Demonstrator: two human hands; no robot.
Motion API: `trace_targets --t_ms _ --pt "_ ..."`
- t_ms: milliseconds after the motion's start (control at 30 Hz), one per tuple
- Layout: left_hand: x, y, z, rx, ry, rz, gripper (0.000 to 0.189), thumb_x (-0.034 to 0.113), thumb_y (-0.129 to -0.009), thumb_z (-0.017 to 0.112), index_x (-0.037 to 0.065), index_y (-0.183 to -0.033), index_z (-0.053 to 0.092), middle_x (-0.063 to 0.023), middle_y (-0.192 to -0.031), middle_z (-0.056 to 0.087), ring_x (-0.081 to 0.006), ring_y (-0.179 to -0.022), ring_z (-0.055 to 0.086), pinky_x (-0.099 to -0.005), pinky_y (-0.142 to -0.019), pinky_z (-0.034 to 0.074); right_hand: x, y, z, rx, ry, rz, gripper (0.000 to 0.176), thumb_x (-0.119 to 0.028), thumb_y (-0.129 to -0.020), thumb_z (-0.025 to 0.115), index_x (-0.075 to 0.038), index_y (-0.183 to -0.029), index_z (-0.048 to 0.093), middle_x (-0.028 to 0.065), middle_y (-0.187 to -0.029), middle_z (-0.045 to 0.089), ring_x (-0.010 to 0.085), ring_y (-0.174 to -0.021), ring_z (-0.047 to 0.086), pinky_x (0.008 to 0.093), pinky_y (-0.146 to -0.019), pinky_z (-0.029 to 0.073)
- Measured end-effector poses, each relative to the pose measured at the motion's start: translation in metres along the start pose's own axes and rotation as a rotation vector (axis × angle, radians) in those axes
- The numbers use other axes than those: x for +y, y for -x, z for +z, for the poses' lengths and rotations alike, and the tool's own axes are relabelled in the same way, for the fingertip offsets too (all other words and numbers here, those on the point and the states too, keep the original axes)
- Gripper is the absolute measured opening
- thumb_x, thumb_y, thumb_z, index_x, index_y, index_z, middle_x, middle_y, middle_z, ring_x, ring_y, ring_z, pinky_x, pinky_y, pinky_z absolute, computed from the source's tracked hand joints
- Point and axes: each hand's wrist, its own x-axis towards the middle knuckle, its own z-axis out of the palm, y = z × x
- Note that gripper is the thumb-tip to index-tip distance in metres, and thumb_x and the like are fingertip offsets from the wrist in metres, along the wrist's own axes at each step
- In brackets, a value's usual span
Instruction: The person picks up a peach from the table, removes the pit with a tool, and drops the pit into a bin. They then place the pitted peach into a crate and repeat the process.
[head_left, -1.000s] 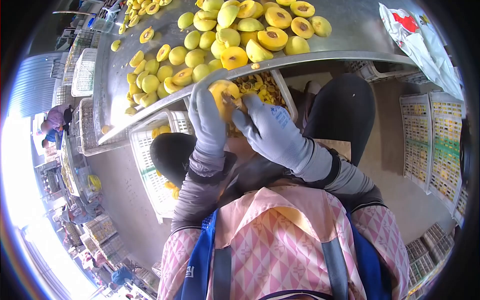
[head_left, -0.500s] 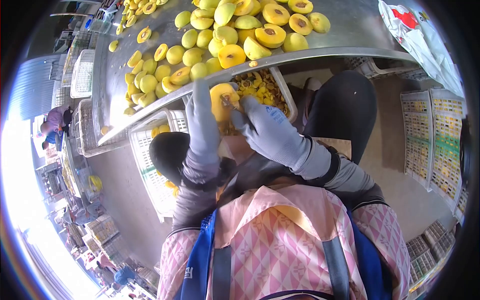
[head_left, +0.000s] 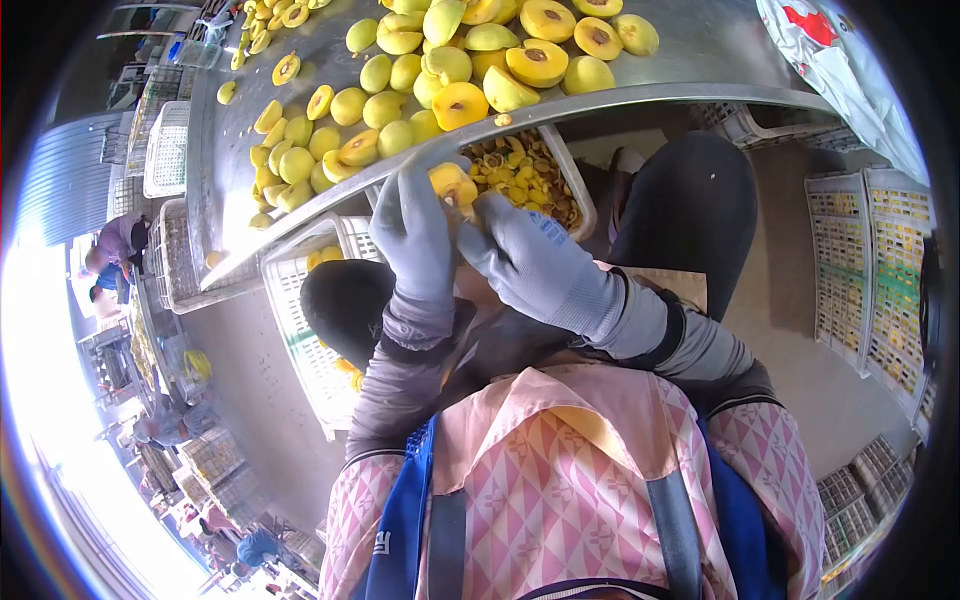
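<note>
In grey gloves, both my hands meet just below the metal table's edge. My left hand (head_left: 414, 228) is closed round a halved yellow peach (head_left: 453, 184), its cut face turned toward my right hand. My right hand (head_left: 540, 268) is closed too, its fingertips at the fruit, gripping a small metal tool mostly hidden by the fingers. Beneath the hands a white crate (head_left: 580, 190) holds yellow scraps and brown pits. Many yellow peach halves (head_left: 383, 110) lie on the metal table (head_left: 690, 70) in front of me, some showing brown centres.
A white basket (head_left: 300, 315) with yellow pieces stands by my left knee. Stacked crates (head_left: 840, 265) with yellow contents are on the right. A white plastic bag (head_left: 850, 85) hangs over the table's right corner. Other people (head_left: 115, 250) are far off to the left.
My left hand has closed further round the peach half and tilted toward my right hand. The metal tool, visible earlier at the cut face, is now mostly covered.
</note>
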Motion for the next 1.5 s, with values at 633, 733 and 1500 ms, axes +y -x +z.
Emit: trace_targets --t_ms 633,733,1500 --pt "0.001 -0.001 -0.017 -0.221 0.153 -0.174 0.033 0.015 -0.103 0.047 -0.006 -0.114 0.07 -0.0116 -0.1 0.074 -0.0164 -0.09 0.068 -0.0272 -0.081 0.053 0.011 -0.002 -0.001 -0.104 -0.131 0.054 0.022 -0.024 -0.101 0.059 -0.002 -0.1 0.059 0.0207 -0.075 0.063 0.042 -0.074 0.065 0.0471 -0.064 0.05" --pt "0.006 -0.007 -0.013 -0.225 0.209 -0.351 0.031 0.016 -0.102 0.05 -0.005 -0.112 0.071 -0.0108 -0.1 0.073 -0.0146 -0.089 0.068 -0.0261 -0.08 0.053 0.011 -0.001 0.0 -0.087 -0.072 0.032 0.022 -0.025 -0.1 0.059 -0.002 -0.102 0.058 0.0213 -0.077 0.064 0.0421 -0.075 0.065 0.0481 -0.065 0.05" --pt "-0.005 0.009 -0.007 0.031 0.174 -0.232 0.032 0.024 -0.105 0.051 -0.001 -0.108 0.071 -0.0026 -0.091 0.071 -0.0052 -0.074 0.058 -0.0204 -0.065 0.045 0.007 -0.001 -0.003 0.074 0.256 -0.103 0.022 -0.029 -0.098 0.062 -0.007 -0.097 0.063 0.0152 -0.07 0.065 0.0355 -0.06 0.065 0.0456 -0.055 0.051"
